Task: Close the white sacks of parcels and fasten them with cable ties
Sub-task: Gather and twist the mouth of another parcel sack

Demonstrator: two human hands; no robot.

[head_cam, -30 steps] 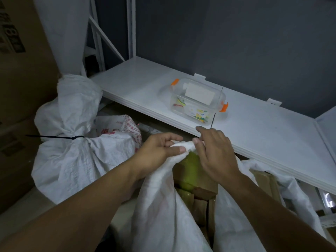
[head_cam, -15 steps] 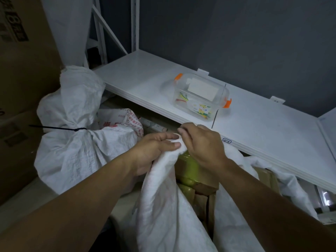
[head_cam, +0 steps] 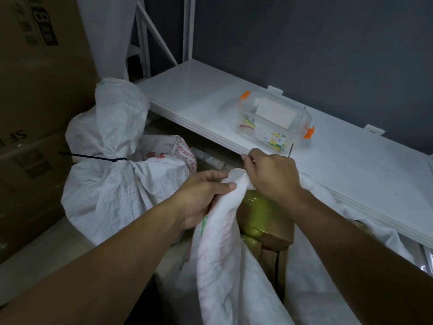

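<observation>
white shelf (head_cam: 199, 106) | on it: clear lidded box (head_cam: 273, 120)

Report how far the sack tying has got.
Done: the left sack is cinched at the neck with a black cable tie. In hand: the left hand and right hand pinch the near sack at its mouth, bunching it, while taped parcels show through the gap. Left: finish gathering that mouth and fasten a tie round it.
</observation>
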